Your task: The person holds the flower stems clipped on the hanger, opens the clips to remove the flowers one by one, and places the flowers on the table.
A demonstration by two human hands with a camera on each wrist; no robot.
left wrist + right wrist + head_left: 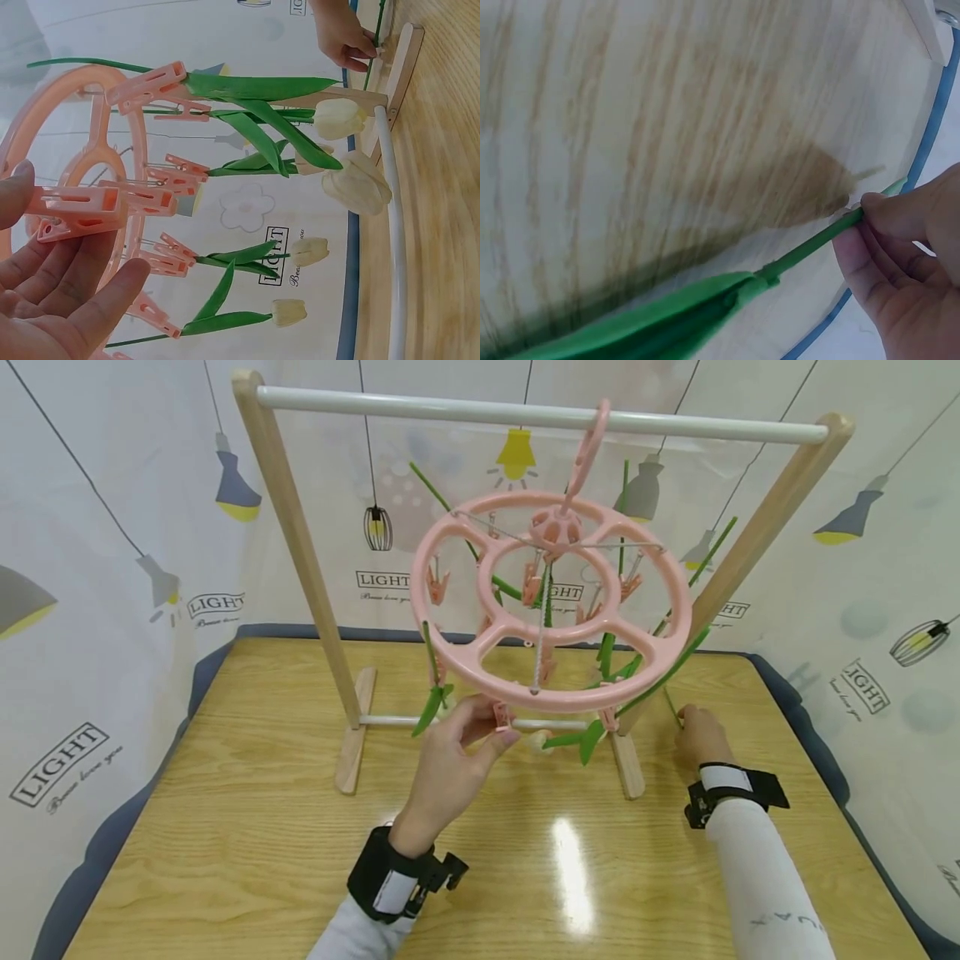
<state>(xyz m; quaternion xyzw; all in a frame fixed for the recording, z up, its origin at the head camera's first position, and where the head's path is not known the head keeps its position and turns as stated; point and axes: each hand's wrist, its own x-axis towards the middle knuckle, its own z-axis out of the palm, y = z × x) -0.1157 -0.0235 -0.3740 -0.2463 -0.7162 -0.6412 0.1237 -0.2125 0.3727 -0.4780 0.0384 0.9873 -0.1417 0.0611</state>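
A pink round clip hanger [570, 699] hangs by its hook from a white bar. At its near edge my left hand [453, 772] holds a pink clothespin [82, 206] between thumb and fingers; no flower is in that clip. Other clothespins on the ring grip artificial tulips, heads down, with white blooms [356, 184] and green leaves [262, 86]. To the right, low over the table, my right hand [702, 739] pinches the green stem [810, 246] of another artificial flower. A leaf [630, 319] spreads from that stem; its bloom is out of sight.
A wooden stand with two posts [300, 543] carries the white top bar [427, 407]. Its feet [628, 768] and a lower white rod rest on the wood-grain table [247, 860]. Printed cloth [112, 610] surrounds the table's back and sides.
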